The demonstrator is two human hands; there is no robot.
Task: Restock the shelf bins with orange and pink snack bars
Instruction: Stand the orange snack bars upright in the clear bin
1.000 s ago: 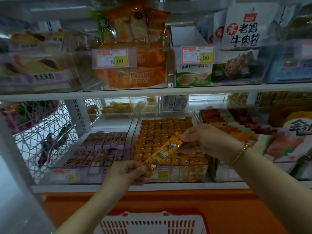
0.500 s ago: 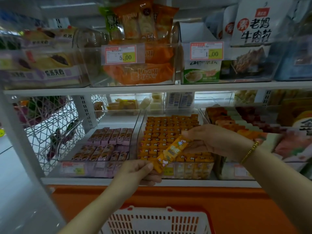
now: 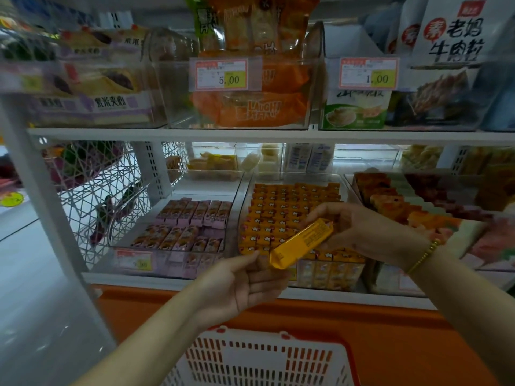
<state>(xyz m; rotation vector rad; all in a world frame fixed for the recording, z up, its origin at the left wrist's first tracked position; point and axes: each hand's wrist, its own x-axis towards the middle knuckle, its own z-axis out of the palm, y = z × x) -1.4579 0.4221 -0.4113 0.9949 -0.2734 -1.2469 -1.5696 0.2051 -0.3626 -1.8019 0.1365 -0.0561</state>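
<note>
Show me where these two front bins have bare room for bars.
Bare floor shows in the pink bin, between its rear row of pink bars and the back wall. The orange bin is packed front to back; the right hand holds an orange bar over it.
</note>
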